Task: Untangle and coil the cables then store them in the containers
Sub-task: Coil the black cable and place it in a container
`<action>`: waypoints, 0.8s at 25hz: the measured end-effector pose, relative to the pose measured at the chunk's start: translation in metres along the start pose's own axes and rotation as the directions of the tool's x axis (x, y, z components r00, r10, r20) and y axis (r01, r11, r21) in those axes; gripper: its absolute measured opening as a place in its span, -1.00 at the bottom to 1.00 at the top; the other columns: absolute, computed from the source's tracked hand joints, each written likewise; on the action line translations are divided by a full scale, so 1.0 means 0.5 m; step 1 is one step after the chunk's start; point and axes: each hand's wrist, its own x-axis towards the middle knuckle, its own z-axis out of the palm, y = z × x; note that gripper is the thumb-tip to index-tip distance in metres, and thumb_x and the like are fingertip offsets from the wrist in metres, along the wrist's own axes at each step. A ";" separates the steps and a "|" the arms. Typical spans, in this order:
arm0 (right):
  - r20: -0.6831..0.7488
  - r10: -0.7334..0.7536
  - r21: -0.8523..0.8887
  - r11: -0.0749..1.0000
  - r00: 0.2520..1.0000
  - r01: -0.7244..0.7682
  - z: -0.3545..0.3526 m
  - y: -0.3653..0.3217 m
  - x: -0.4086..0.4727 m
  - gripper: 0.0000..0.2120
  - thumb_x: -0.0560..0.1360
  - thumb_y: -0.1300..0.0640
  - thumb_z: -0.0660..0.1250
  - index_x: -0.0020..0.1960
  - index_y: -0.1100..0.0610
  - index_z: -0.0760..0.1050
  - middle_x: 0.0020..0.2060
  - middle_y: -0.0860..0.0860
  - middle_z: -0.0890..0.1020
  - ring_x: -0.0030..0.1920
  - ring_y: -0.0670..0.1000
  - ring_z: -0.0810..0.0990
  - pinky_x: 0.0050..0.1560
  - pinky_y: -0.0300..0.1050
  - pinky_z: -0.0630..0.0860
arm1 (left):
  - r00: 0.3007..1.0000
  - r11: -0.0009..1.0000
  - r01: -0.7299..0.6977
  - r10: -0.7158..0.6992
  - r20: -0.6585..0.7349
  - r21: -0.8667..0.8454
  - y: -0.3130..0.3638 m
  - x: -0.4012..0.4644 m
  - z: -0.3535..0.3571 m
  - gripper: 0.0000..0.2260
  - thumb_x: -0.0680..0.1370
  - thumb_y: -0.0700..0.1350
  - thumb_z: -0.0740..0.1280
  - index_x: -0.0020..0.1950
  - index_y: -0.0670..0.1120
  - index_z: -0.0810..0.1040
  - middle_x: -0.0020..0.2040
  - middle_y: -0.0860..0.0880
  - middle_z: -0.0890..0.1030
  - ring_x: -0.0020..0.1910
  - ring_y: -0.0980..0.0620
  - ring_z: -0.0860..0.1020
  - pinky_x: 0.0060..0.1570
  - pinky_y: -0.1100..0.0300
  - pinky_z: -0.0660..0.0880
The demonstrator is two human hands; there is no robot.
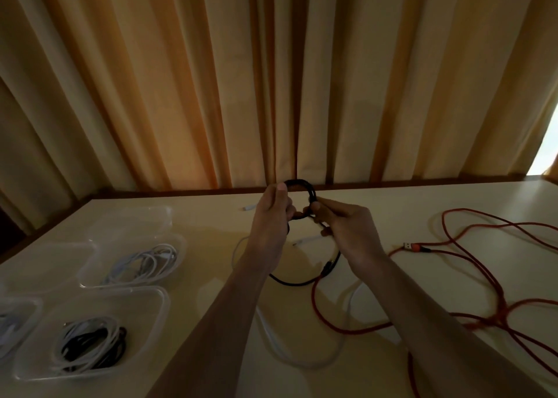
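Above the middle of the table I hold a small coil of black cable (303,186). My left hand (271,216) grips the coil's left side. My right hand (347,228) pinches the cable at the coil's right side. The cable's loose tail (290,281) hangs down and lies on the table below my hands. A long red cable (483,277) sprawls in loops on the right, its USB plug (410,246) near my right wrist. A white cable (302,358) lies loose under my forearms.
Clear plastic containers stand at the left: an empty one (133,216) at the back, one with a coiled white cable (142,265), one with white and black coils (87,343), and another (12,322) at the frame edge. Orange curtains (211,80) hang behind the table.
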 end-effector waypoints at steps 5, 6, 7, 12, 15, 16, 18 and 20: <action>0.150 -0.030 -0.129 0.990 0.988 0.050 -0.020 -0.011 0.000 -0.87 0.55 0.08 0.49 0.07 -0.07 0.75 -0.30 -0.15 0.70 -0.26 -0.16 0.58 -0.18 -0.28 0.45 | 0.977 0.890 -0.209 0.175 0.119 0.406 -0.007 0.016 -0.030 -0.73 0.76 0.00 0.10 -0.01 -0.05 0.50 -0.30 0.10 0.38 -0.33 0.14 0.36 -0.20 0.08 0.41; 0.164 -0.051 -0.123 0.990 0.985 0.072 -0.024 -0.014 0.000 -0.85 0.56 0.09 0.48 0.11 -0.06 0.74 -0.38 -0.16 0.64 -0.33 -0.14 0.52 -0.25 -0.31 0.43 | 0.969 0.847 -0.244 0.197 0.147 0.473 -0.006 0.015 -0.030 -0.75 0.76 -0.02 0.11 0.03 -0.05 0.51 -0.26 0.07 0.45 -0.30 0.14 0.41 -0.19 0.18 0.41; 0.170 -0.074 -0.111 0.989 0.983 0.094 -0.027 -0.017 -0.001 -0.83 0.57 0.12 0.47 0.14 -0.03 0.73 -0.43 -0.14 0.60 -0.37 -0.12 0.49 -0.29 -0.32 0.43 | 0.958 0.807 -0.284 0.224 0.177 0.517 -0.005 0.013 -0.029 -0.77 0.76 -0.05 0.11 0.06 -0.06 0.53 -0.19 0.04 0.52 -0.24 0.15 0.46 -0.18 0.29 0.39; 0.199 -0.057 -0.030 0.997 0.978 0.065 -0.033 -0.033 -0.007 -0.83 0.52 0.18 0.51 0.11 0.15 0.73 -0.29 0.05 0.74 -0.30 0.04 0.72 -0.18 -0.19 0.63 | 0.916 0.752 -0.401 0.350 0.198 0.524 -0.019 0.015 -0.024 -0.80 0.74 -0.16 0.18 0.18 -0.11 0.60 0.07 -0.04 0.55 -0.01 0.12 0.51 0.02 0.42 0.40; 0.121 0.000 0.052 0.999 0.993 -0.007 -0.033 -0.038 -0.003 -0.88 0.51 0.16 0.54 0.03 0.16 0.74 -0.24 0.13 0.76 -0.22 0.14 0.76 -0.08 -0.11 0.70 | 0.963 0.855 -0.270 0.238 0.127 0.442 -0.013 0.013 -0.020 -0.83 0.73 -0.05 0.20 0.25 0.01 0.54 0.11 0.03 0.59 0.00 0.19 0.60 -0.01 0.42 0.48; 0.073 0.033 0.132 0.990 0.997 -0.043 -0.034 -0.039 -0.001 -0.88 0.50 0.18 0.54 0.02 0.18 0.74 -0.23 0.16 0.76 -0.20 0.15 0.77 -0.07 -0.12 0.70 | 0.975 0.881 -0.219 0.184 0.122 0.419 -0.009 0.012 -0.020 -0.81 0.73 -0.01 0.20 0.27 0.00 0.53 0.09 0.05 0.62 0.00 0.23 0.61 -0.03 0.44 0.47; 0.005 0.116 0.318 0.942 0.993 -0.112 -0.036 -0.041 0.001 -0.90 0.49 0.23 0.54 -0.01 0.23 0.73 -0.19 0.19 0.76 -0.19 0.12 0.76 -0.11 -0.17 0.69 | 0.984 0.873 -0.157 0.099 0.149 0.461 -0.006 0.015 -0.029 -0.75 0.73 0.05 0.18 0.23 -0.05 0.56 0.02 0.06 0.68 -0.01 0.20 0.63 -0.03 0.37 0.47; -0.012 0.170 0.465 0.874 0.985 -0.145 -0.039 -0.041 0.003 -0.89 0.48 0.26 0.54 0.00 0.26 0.71 -0.15 0.19 0.76 -0.18 0.07 0.76 -0.10 -0.19 0.68 | 0.984 0.755 -0.145 0.039 0.176 0.640 -0.011 0.023 -0.045 -0.73 0.73 0.09 0.17 0.16 -0.02 0.59 -0.05 0.07 0.68 -0.03 0.11 0.61 -0.08 0.25 0.44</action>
